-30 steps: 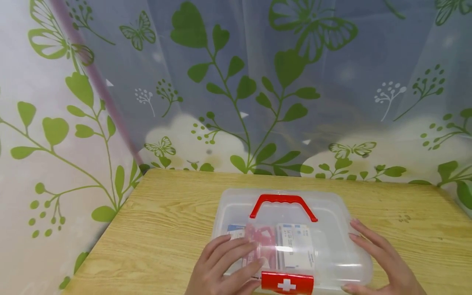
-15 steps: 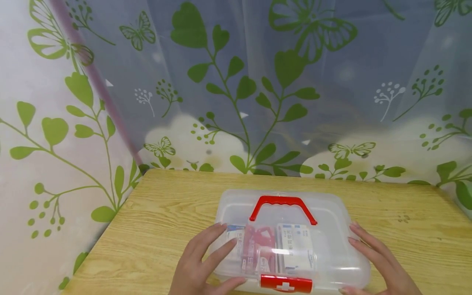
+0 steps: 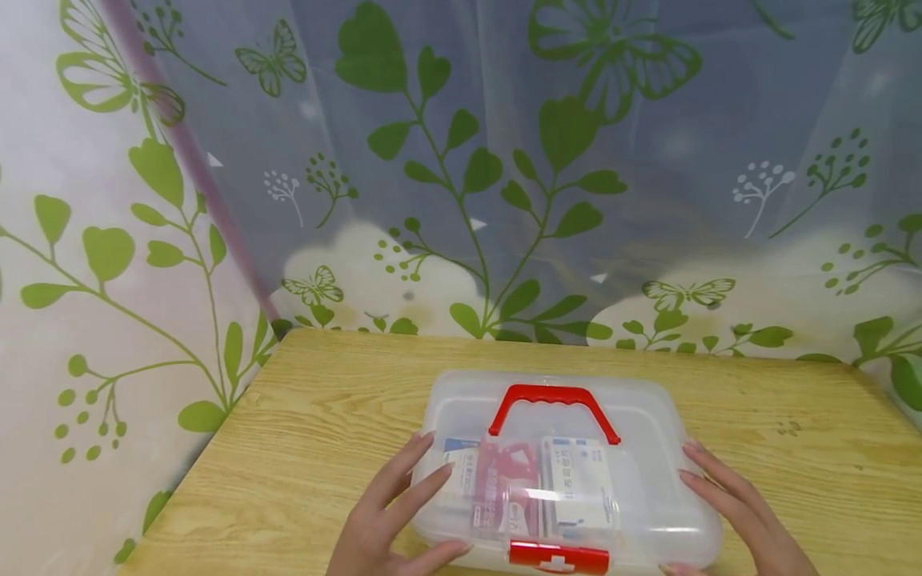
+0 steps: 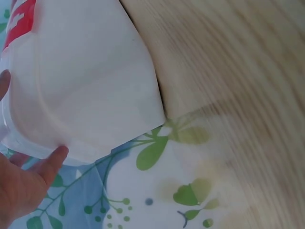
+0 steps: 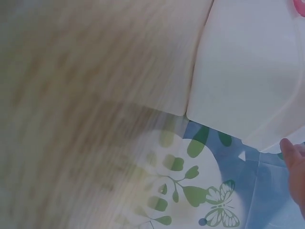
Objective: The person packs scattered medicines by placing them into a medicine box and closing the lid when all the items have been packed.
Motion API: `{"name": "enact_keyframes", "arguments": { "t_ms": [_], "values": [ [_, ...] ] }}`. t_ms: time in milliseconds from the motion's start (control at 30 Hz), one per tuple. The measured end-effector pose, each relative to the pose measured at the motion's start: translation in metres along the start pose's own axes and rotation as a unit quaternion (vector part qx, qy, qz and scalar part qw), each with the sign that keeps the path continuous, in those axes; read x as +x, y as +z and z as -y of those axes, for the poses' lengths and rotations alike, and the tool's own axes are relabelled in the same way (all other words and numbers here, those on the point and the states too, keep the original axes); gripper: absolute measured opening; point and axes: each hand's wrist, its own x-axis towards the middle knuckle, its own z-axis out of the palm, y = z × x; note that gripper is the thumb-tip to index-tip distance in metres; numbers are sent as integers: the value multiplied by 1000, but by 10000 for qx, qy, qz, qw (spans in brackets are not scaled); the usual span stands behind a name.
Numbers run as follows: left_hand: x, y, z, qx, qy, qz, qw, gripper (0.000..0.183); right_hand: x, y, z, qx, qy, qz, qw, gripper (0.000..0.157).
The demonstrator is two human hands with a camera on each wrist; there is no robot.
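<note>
A clear plastic first-aid box [image 3: 651, 472] sits on the table with its lid on. Its red handle [image 3: 551, 394] lies against the lid, and a red latch [image 3: 558, 556] with a white cross is at the front. Through the lid show a pink pack [image 3: 507, 488], a white box with blue print [image 3: 579, 484] and a blue-and-white pack [image 3: 461, 472]. My left hand [image 3: 385, 516] grips the left side, thumb at the front edge. On the right side my right hand [image 3: 745, 512] holds the box, thumb near the front corner. The left wrist view shows the box's whitish wall [image 4: 95, 81].
A wood-grain table [image 3: 310, 416] carries the box. Behind it and to the left hangs a curtain [image 3: 432, 264] printed with green leaves and butterflies, close to the table's back edge.
My left hand has moved off the lid to the box's left side. The latch appears thinner, tilted more toward the front. The box has shifted very slightly; my right hand stays at the right side.
</note>
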Motion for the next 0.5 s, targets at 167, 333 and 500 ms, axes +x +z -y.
{"name": "enact_keyframes", "arguments": {
  "t_ms": [167,333,500],
  "values": [
    [12,-5,-10,-478,501,-400,9968,53,-10,1,-8,-97,336,71,9994,88],
    [11,-4,-11,-620,477,-487,9957,53,-11,2,-8,-41,513,118,9986,89],
    [5,-2,-14,-756,-58,-326,9966,58,-13,2,-7,114,761,220,9968,89]
  ]
}}
